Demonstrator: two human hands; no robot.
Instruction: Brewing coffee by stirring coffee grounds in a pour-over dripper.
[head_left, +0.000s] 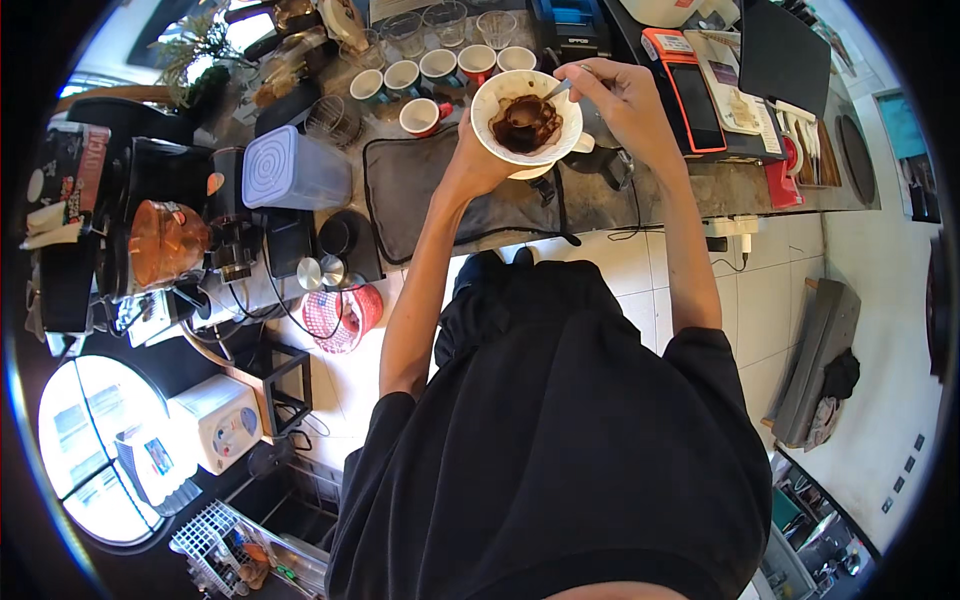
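My left hand (480, 161) is wrapped around a white coffee dripper (574, 120), which I hold above the counter. Dark, wet coffee grounds (525, 131) cling to the pale paper filter (506, 88) inside it. In my right hand (619, 101) is a metal spoon (556, 90), pinched near its handle end and slanting into the dripper. The dripper's small white handle (584, 142) sticks out on the right. Beneath it lies a dark cloth mat (465, 210) with black edging. A glass server (619, 169) stands partly hidden below my right forearm.
Several small cups (439, 69) and drinking glasses (405, 34) stand behind the dripper. A red cup (420, 118) sits nearer. Left are a lidded plastic container (300, 169) and a coffee grinder (169, 240). An orange-cased payment terminal (694, 105) lies right, with a cable (637, 206) at the counter edge.
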